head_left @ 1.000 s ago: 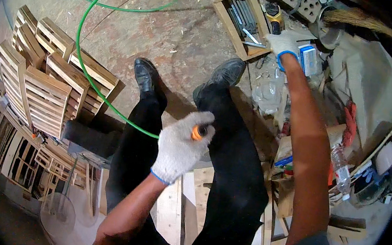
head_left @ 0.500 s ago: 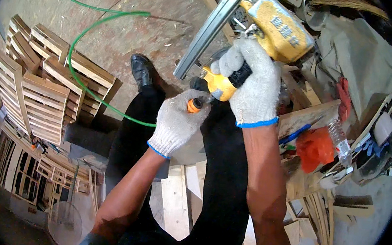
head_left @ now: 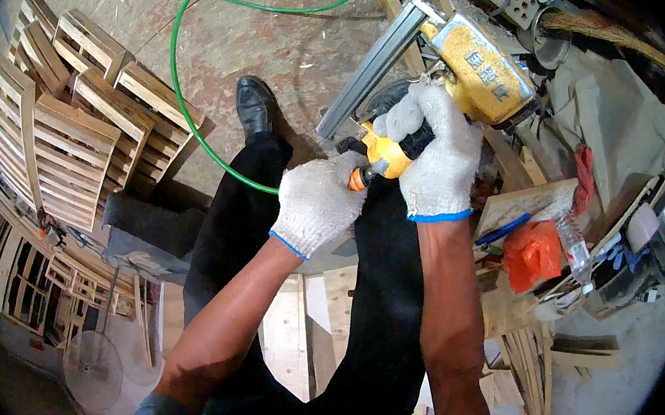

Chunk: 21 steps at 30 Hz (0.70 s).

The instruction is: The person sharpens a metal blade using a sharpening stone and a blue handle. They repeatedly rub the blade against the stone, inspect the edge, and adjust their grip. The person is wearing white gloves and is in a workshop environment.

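Note:
Both my hands wear white knit gloves with blue cuffs. My right hand [head_left: 443, 159] is wrapped round the black grip of a yellow pneumatic nail gun [head_left: 483, 71], whose grey magazine [head_left: 373, 63] slants down to the left. In my closed left hand [head_left: 318, 204] is an orange air hose coupler [head_left: 358, 179], with the green air hose [head_left: 178, 67] running out on the left side of the glove. The coupler meets the yellow end of the gun's handle; whether it is locked on, I cannot tell.
Slatted wooden panels [head_left: 69, 146] lean together at the left. To the right are a red plastic bag [head_left: 532, 256], a clear bottle [head_left: 574, 247], a grey sheet [head_left: 601, 115] and wood scraps. Boards [head_left: 286, 329] lie between my legs, and a black shoe [head_left: 256, 104] stands on the floor.
My left hand has moved right and turned, bringing the coupler from pointing upward to the end of the gun's handle. The nail gun shifted slightly right and down. The green hose swung rightward.

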Each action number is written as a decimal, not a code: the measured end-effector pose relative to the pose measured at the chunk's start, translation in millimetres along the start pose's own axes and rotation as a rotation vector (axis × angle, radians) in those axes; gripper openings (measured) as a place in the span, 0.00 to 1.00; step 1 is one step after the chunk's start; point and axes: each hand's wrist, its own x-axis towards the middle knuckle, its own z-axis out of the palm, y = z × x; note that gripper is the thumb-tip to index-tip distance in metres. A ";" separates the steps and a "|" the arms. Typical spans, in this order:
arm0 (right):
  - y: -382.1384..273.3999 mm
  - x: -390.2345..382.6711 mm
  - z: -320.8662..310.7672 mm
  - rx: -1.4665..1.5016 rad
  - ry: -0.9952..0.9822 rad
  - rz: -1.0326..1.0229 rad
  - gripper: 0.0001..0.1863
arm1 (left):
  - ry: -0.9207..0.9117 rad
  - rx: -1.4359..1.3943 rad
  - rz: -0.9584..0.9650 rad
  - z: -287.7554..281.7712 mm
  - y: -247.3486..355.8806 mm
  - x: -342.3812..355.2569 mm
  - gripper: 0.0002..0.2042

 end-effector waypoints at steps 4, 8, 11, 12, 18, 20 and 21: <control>3.6 -6.8 9.6 0.101 0.030 -0.002 0.14 | -0.011 -0.074 0.041 3.4 -9.5 -0.8 0.10; 28.1 -17.0 -12.8 0.340 -0.016 0.049 0.13 | -0.128 -0.407 0.123 18.4 -26.7 -5.5 0.13; 46.2 -32.6 -17.3 0.251 0.135 0.026 0.11 | -0.317 -0.397 0.039 22.9 -31.5 -23.1 0.15; 51.7 -43.9 -22.3 0.216 0.105 0.046 0.10 | -0.314 -0.384 -0.008 27.7 -33.2 -34.4 0.15; 93.8 -90.0 -37.0 0.413 0.214 0.131 0.10 | -0.433 -0.326 -0.029 32.0 -51.8 -76.5 0.15; 94.2 -101.3 -33.0 0.415 0.251 0.110 0.11 | -0.374 -0.335 0.028 37.1 -65.2 -80.8 0.13; 94.3 -97.9 -33.2 0.526 0.211 0.107 0.11 | -0.313 -0.401 0.130 37.4 -63.6 -76.0 0.12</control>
